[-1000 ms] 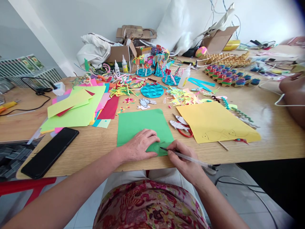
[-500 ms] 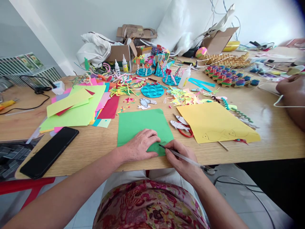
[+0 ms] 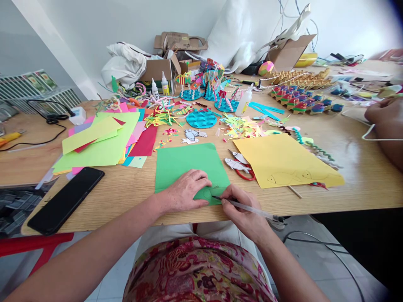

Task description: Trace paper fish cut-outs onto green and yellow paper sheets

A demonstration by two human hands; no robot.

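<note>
A sheet of green paper (image 3: 189,161) lies before me near the table's front edge. My left hand (image 3: 190,189) rests on it, fingers stretched out and slightly apart, holding nothing. In my right hand (image 3: 241,205) is a pen (image 3: 245,206) with a clear barrel, its dark tip on the paper just right of my left fingers. Thin dark lines show on the green around the tip. To the right lies a yellow sheet (image 3: 283,157) with fish outlines drawn on it. Red-handled scissors (image 3: 247,174) and white paper fish (image 3: 237,164) sit between the two sheets.
Coloured paper sheets (image 3: 94,147) are piled at left behind a black phone (image 3: 66,200). Paper scraps (image 3: 244,126), a blue disc (image 3: 201,119), glue bottles (image 3: 244,101) and painted egg-carton pieces (image 3: 305,100) spread across the back. Another person's hand (image 3: 385,111) is at the far right.
My right hand has moved the pen tip slightly right and down, and more drawn line shows on the green paper. My left hand has stayed in place.
</note>
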